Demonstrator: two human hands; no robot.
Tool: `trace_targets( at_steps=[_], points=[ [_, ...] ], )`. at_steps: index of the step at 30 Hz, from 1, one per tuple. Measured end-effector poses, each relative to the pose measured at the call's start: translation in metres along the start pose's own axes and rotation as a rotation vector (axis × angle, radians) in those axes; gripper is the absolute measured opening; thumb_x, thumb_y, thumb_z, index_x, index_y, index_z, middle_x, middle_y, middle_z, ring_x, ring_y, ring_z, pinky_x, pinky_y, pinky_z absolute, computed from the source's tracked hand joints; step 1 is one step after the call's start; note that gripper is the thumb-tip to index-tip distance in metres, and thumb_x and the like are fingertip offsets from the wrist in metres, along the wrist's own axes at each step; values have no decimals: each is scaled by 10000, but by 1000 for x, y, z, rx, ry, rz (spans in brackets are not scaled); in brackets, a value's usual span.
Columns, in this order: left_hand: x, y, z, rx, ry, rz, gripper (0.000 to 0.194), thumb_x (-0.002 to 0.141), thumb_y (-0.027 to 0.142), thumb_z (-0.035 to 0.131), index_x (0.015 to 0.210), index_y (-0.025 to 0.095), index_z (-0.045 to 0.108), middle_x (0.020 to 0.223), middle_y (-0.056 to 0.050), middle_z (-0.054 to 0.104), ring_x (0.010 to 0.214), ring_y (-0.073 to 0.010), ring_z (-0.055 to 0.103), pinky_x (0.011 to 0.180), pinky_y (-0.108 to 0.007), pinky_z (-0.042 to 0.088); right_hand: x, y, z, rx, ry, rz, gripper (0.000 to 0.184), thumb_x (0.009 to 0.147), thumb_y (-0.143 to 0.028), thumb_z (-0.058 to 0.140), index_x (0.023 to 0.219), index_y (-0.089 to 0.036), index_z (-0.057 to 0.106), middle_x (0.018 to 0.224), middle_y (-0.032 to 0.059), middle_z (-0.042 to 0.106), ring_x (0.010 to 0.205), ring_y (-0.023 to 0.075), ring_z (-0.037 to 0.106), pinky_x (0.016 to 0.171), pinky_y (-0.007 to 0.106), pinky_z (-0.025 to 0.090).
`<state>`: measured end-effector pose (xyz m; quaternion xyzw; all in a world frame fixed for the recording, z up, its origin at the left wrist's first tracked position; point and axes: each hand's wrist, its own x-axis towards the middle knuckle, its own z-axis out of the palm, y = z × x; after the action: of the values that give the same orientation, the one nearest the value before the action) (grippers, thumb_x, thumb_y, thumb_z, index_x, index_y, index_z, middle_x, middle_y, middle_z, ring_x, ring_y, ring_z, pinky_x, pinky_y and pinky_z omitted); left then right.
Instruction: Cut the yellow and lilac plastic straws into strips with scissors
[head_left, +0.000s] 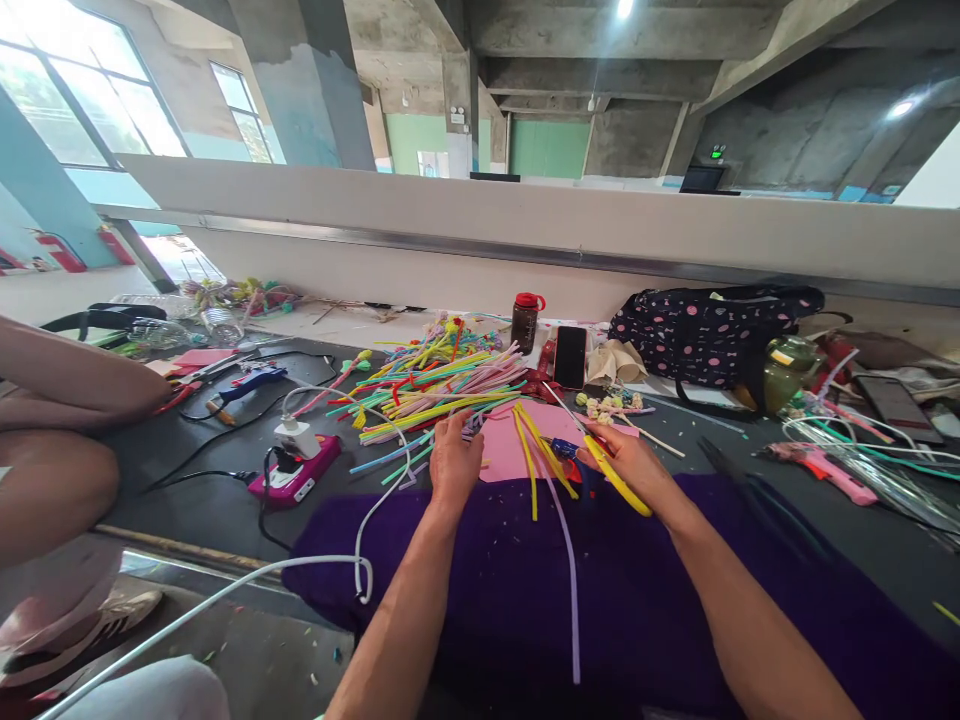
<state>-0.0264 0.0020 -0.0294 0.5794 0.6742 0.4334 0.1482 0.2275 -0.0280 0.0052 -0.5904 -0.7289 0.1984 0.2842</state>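
Observation:
My left hand is at the near edge of a pile of colourful pipe cleaners; its fingers are bent and slightly apart, with the tips partly hidden. In my right hand are scissors with yellow handles, their thin metal blades pointing up and left. Between the hands lies a pink sheet. Several bent yellow pipe cleaners rest on it, and a lilac pipe cleaner trails down over the dark purple cloth. A blue-handled tool lies beside my right hand.
Behind stand a red-lidded bottle, a phone and a patterned bag. A pink glue gun lies right. Left are a magenta power strip, a white cable and another person's arm.

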Motion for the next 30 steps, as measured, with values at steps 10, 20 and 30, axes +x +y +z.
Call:
trace_targets(
  at_steps=[10, 20, 30],
  points=[
    [-31, 56, 34, 368, -467, 123, 354, 747, 451, 496, 745, 150, 683, 804, -143, 660, 855, -269, 595, 758, -342, 394, -13, 5, 3, -47, -1, 61, 443, 760, -446, 530, 1152, -242, 555, 998, 29, 673, 897, 203, 620, 732, 267, 441],
    [-39, 51, 46, 340, -491, 134, 438, 729, 501, 491, 789, 108, 675, 809, -209, 652, 832, -326, 610, 731, -374, 418, -16, 8, 15, -92, -63, 67, 443, 768, -459, 504, 1158, -252, 536, 922, 34, 687, 861, 229, 638, 696, 286, 451],
    [-21, 41, 15, -233, -588, -87, 253, 743, 356, 487, 620, 148, 562, 546, -17, 598, 419, -87, 497, 421, -190, 326, -20, -2, 14, -26, -53, 50, 448, 760, -480, 509, 1141, -250, 554, 951, 36, 686, 852, 229, 636, 683, 284, 465]
  ],
)
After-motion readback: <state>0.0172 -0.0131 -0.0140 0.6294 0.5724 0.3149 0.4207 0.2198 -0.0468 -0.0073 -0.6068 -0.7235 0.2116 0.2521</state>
